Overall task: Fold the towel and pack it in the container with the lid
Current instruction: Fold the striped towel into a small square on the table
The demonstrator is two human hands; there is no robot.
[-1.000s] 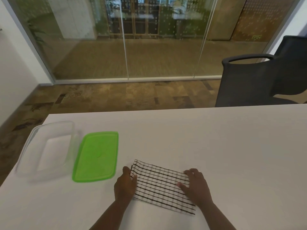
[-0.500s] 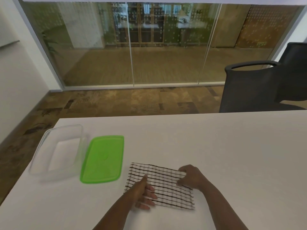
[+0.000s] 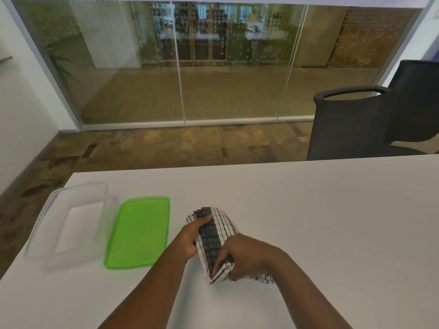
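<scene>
A white towel with black checks is bunched into a narrow fold, raised off the white table between both hands. My left hand grips its left side, thumb on top near the far end. My right hand pinches the near end, and part of the towel lies hidden under it. The clear plastic container stands open and empty at the table's left edge. Its green lid lies flat beside it, just left of my left hand.
A dark office chair stands behind the table's far right edge. A glass wall and patterned floor lie beyond. The container sits close to the table's left edge.
The towel lay flat as a rectangle under both hands; now both hands have gathered it into a narrow folded bundle and lifted it. The view has shifted slightly.
</scene>
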